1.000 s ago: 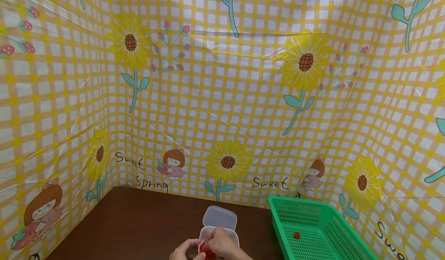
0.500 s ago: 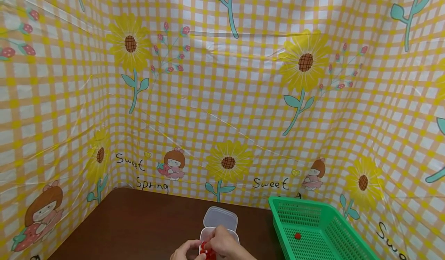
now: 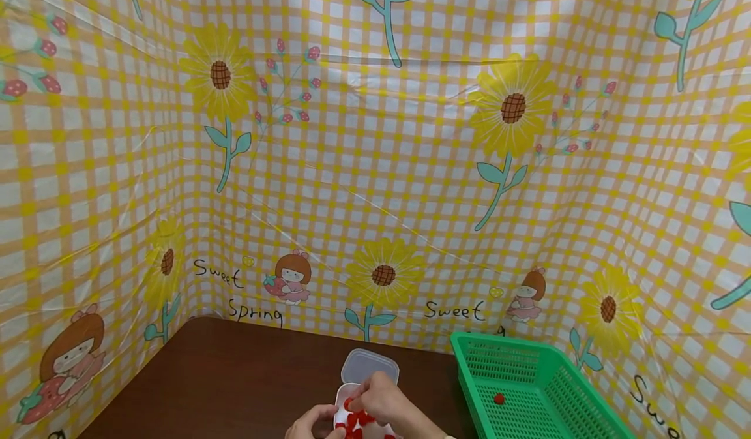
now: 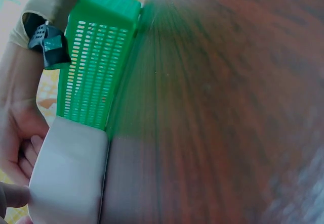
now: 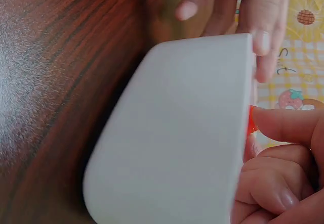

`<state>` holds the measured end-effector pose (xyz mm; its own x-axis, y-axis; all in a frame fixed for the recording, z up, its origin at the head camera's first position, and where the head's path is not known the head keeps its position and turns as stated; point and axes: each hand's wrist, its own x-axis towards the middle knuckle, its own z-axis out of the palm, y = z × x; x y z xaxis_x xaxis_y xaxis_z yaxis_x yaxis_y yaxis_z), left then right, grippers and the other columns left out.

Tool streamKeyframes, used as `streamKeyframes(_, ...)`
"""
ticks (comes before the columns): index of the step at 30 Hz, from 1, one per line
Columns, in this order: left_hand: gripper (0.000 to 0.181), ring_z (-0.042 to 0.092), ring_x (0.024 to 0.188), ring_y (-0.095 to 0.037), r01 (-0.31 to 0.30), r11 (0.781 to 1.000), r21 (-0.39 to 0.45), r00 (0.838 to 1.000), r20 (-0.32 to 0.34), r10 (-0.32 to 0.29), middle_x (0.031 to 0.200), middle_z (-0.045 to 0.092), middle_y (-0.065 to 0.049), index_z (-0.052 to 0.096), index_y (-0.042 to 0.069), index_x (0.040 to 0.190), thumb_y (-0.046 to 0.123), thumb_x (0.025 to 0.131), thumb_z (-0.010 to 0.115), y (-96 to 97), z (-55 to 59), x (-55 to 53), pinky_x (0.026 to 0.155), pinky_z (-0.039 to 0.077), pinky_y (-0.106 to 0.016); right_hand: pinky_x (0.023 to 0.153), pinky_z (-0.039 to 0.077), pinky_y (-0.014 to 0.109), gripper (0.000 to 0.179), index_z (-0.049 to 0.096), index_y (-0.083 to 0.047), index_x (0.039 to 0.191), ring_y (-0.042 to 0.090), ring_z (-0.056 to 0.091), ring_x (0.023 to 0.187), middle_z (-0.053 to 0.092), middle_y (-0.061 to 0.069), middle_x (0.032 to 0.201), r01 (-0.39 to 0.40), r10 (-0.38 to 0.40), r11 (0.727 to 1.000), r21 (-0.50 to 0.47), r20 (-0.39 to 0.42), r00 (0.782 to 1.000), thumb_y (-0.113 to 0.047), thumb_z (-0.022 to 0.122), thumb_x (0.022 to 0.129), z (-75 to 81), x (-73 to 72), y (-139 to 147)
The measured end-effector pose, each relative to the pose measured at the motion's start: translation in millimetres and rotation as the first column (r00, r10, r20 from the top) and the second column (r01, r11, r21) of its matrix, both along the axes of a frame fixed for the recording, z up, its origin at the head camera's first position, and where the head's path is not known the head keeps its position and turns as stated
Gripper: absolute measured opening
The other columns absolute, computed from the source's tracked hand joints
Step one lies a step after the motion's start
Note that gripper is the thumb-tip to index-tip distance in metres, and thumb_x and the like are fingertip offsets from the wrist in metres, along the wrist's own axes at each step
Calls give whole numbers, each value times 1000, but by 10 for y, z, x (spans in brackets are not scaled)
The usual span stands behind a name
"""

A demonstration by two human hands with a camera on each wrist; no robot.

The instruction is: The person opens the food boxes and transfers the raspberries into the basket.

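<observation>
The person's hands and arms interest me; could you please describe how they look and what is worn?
The left hand and right hand are bare, without gloves. The right arm wears a beige fabric sleeve, and a small black device with a green patch sits near its wrist. Any left sleeve is out of view.

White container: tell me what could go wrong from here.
The small red piece at the fingertips of the right hand could slip. The left hand steadies the white container at one side, so a knock might tip it and spill the loose red pieces.
</observation>
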<state>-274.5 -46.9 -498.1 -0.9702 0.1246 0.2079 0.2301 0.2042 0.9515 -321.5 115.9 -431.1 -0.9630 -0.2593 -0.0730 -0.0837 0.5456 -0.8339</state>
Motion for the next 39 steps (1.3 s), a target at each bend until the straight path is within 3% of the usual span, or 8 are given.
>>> streamKeyframes(9, 43, 67, 79, -23, -3, 1000, -3, 1000, 25, 3, 95, 69, -14, 61, 0, 109, 29, 79, 72, 7, 22, 2, 67, 54, -36, 35, 17, 19, 5, 68, -8, 74, 5, 19, 38, 42, -6, 52, 7, -7, 998, 61, -1, 1000, -11, 71, 74, 210, -14, 109)
streamKeyframes(17, 41, 67, 78, -21, 7, 1000, 23, 1000, 14, -8, 94, 69, -13, 61, 0, 109, 26, 79, 72, 1, -3, 0, 66, 54, -33, 35, 19, 19, 8, 68, -7, 76, 6, 19, 37, 31, -8, 49, 28, -28, 998, 53, 8, 1000, -14, 72, 75, 391, -51, 230)
streamKeyframes(28, 42, 67, 81, -28, 5, 1000, 12, 999, 48, -5, 98, 67, -17, 60, 1, 110, 27, 79, 71, 4, 13, -2, 69, 54, -41, 34, 18, 21, 14, 70, -3, 88, 7, 16, 35, 28, -8, 44, -14, 14, 1000, 9, 6, 1000, -15, 68, 79, 623, -55, 496)
streamKeyframes(39, 43, 67, 79, -27, -28, 1000, -3, 996, 80, 28, 98, 66, -13, 61, 4, 109, 31, 77, 73, 19, 26, -6, 67, 54, -41, 36, 18, 22, 16, 70, -3, 91, 7, 14, 37, 47, -8, 53, 36, -36, 999, 38, -13, 999, -15, 66, 81, 789, -128, 834)
